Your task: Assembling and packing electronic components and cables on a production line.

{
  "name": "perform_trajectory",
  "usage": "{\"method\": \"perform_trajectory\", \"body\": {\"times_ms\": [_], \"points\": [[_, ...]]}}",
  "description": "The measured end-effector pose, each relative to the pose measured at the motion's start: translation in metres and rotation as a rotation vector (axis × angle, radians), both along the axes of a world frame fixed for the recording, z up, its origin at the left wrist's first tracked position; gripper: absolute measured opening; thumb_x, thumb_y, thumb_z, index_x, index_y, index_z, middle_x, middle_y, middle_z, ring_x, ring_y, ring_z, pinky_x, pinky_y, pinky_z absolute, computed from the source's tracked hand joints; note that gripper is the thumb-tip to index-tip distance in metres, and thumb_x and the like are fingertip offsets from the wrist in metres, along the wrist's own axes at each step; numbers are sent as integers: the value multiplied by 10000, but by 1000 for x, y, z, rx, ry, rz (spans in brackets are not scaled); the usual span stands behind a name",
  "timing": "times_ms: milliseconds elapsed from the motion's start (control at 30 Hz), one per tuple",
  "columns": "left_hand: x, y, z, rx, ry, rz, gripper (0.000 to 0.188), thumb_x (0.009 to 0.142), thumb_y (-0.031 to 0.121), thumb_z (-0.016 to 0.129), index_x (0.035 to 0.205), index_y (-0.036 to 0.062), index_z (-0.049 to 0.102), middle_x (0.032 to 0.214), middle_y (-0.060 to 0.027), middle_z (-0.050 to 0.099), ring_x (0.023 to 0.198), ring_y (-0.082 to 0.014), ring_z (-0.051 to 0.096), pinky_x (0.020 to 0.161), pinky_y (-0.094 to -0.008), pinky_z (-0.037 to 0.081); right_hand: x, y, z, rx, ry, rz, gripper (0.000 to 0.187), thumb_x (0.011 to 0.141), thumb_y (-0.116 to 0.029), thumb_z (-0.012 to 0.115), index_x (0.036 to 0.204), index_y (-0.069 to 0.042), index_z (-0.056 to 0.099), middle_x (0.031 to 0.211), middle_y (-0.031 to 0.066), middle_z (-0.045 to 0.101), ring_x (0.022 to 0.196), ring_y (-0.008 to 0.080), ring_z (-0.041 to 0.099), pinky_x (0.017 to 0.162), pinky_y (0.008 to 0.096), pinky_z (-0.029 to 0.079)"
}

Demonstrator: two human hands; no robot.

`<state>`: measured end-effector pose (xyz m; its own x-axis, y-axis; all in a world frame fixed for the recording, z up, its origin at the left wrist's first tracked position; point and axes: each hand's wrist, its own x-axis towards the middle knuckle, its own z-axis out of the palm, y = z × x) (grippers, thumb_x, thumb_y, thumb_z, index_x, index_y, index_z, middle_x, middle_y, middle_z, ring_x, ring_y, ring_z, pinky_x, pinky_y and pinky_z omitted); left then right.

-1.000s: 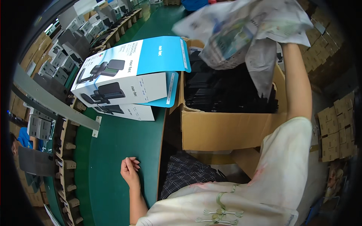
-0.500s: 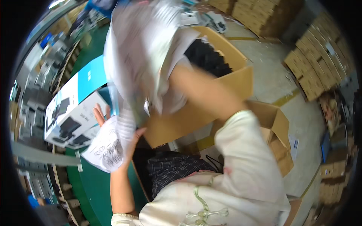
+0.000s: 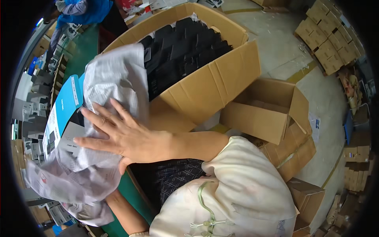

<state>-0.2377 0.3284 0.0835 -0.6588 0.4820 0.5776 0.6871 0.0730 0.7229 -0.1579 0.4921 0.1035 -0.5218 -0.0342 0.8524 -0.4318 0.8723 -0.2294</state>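
At nine o'clock the right hand (image 3: 126,136) was spread over the crumpled bag (image 3: 114,77), its grip apparently empty; the left hand was hidden, grip indeterminable. Black pieces (image 3: 181,47) lay uncovered in the carton (image 3: 211,87) at twelve; bag not yet set aside.

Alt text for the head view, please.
A right hand, fingers spread, lies over a crumpled whitish plastic bag; the left forearm disappears behind it. Beyond sits an open cardboard carton packed with black items, right of a white-and-blue printed box.
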Motion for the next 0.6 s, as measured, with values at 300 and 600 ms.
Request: {"method": "perform_trajectory", "body": {"times_ms": [300,600], "points": [[-9,70,-14,24,-146,-102,389,869,145,532,1222,0,456,1226,-106,500,1173,-233,443,1023,-351,295,46,132,-30,-330,-649,-405,603,715,-148,678,1263,-108,429,1023,179,594,814,316,619,631,412,494],[-54,82,-32,-795,368,-130,400,844,143,549,1215,20,462,1217,-137,495,1182,-294,434,1046,-450,260,195,372,-63,-208,359,-1671,653,728,-133,665,1290,-74,337,1112,196,557,992,378,544,832,420,426]]}}
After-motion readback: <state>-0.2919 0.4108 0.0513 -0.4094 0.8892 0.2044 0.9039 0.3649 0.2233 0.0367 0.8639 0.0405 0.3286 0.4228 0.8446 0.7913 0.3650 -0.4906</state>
